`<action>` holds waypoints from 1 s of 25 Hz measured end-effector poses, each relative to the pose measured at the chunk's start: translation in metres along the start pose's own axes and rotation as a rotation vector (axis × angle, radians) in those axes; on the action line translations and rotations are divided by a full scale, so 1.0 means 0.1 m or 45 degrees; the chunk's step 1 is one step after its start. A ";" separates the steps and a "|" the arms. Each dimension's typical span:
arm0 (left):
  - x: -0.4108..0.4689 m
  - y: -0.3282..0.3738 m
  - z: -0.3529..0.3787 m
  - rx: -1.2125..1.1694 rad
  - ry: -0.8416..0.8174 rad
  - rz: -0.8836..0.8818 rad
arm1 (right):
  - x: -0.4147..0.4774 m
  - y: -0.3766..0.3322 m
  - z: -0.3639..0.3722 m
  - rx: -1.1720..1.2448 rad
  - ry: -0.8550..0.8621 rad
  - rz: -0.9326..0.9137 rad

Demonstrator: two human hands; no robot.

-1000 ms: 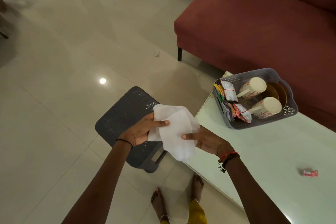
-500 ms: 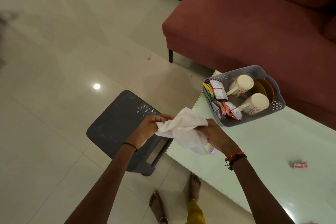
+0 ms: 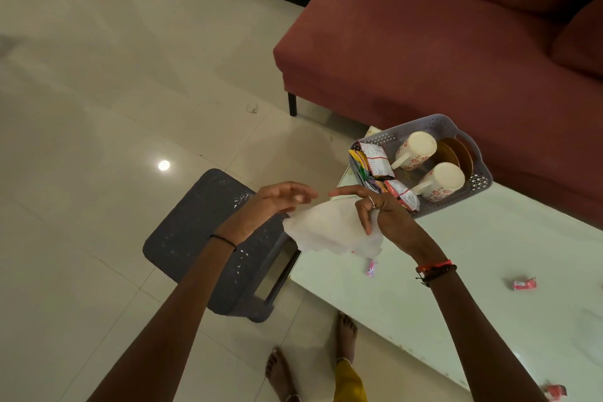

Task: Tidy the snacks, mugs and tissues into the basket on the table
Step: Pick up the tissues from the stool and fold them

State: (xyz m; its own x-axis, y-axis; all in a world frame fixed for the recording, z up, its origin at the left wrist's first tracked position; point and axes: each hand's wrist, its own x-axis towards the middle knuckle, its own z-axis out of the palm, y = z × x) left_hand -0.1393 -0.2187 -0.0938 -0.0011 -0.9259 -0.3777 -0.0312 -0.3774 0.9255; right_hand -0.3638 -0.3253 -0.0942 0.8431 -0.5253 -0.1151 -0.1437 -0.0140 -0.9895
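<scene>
At the left, about nine o'clock from my hands, the grey stool [image 3: 208, 238] stands on the tiled floor [image 3: 98, 108], its seat just under my left wrist. My left hand [image 3: 274, 206] hovers over it with the fingers loosely spread, touching only the left edge of the white tissue [image 3: 329, 232]; it grips nothing. The tissue hangs crumpled between my two hands, over the near edge of the tabletop [image 3: 489, 271]. My right hand [image 3: 381, 215] pinches its right side between thumb and curled fingers, the forefinger pointing toward nine o'clock. Just below the tissue, at six o'clock, a small pink sweet [image 3: 371, 268] lies on the tabletop. At one o'clock from my right hand the grey basket [image 3: 424, 127] sits at the tabletop's far corner, with snack packets [image 3: 375, 163] at its left end and two mugs [image 3: 416, 150] lying on their sides to the right. Beyond it is the red sofa [image 3: 440, 42]. At three o'clock lies a red wrapper [image 3: 523, 284], another [image 3: 554, 392] near five o'clock.
</scene>
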 end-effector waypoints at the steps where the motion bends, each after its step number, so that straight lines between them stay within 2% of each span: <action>1: 0.07 0.06 0.05 0.133 -0.070 -0.015 | 0.00 -0.01 -0.03 0.011 -0.034 -0.016; 3: 0.21 0.19 0.18 0.332 -0.207 -0.089 | 0.02 -0.04 -0.12 -0.019 -0.119 -0.016; 4: 0.27 0.23 0.24 0.368 -0.235 -0.123 | 0.03 -0.05 -0.15 -0.054 -0.095 0.032; 7: 0.41 0.30 0.42 0.378 -0.162 -0.115 | -0.04 0.03 -0.30 0.015 0.244 0.180; 9: 0.50 0.34 0.56 0.355 -0.097 -0.086 | -0.15 0.12 -0.37 0.298 0.374 0.191; 12: 0.65 0.43 0.82 0.273 -0.065 -0.071 | -0.35 0.24 -0.53 0.936 0.487 0.325; 16: 0.92 0.52 1.18 0.052 -0.021 -0.081 | -0.62 0.53 -0.73 1.195 0.573 0.345; 19: 1.21 0.51 1.49 -0.113 0.049 -0.106 | -0.70 0.72 -0.91 1.106 0.636 0.417; 22: 1.51 0.47 1.81 -0.275 0.113 -0.146 | -0.70 0.76 -1.20 0.935 0.715 0.390; 25: 1.83 0.46 2.10 -0.298 0.190 -0.177 | -0.69 0.76 -1.63 0.753 0.823 0.407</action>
State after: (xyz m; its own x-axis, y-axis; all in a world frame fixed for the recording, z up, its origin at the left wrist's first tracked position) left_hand -0.3513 -0.4027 -0.1266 0.1342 -0.8503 -0.5089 0.2104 -0.4774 0.8531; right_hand -0.5170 -0.4287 -0.1469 0.3315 -0.8034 -0.4947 0.1178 0.5555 -0.8231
